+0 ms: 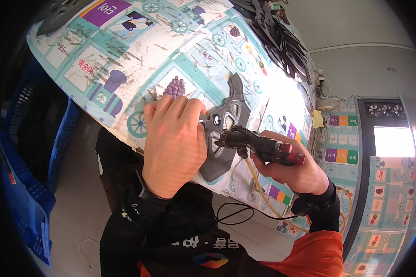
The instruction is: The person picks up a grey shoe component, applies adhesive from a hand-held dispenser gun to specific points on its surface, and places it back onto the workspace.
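A flat dark grey part [219, 159] with cut-out openings and a curved arm lies on the paper-covered table. Bright bare streaks run along the edges of its openings. My left hand [173, 145] is closed at the part's left side, with its fingertips mostly hidden. My right hand [289, 161] wraps round a black air tool with red bits at its back end [252, 141]. The tool's front end is over the part, close to the openings. A yellow hose [260, 185] runs down from the tool.
Similar dark grey parts [279, 39] are heaped at the table's far right; another grey part [62, 15] lies at the far left. Blue plastic baskets [30, 203] stand on the floor to my left. A black cable [235, 205] loops below the table's near edge.
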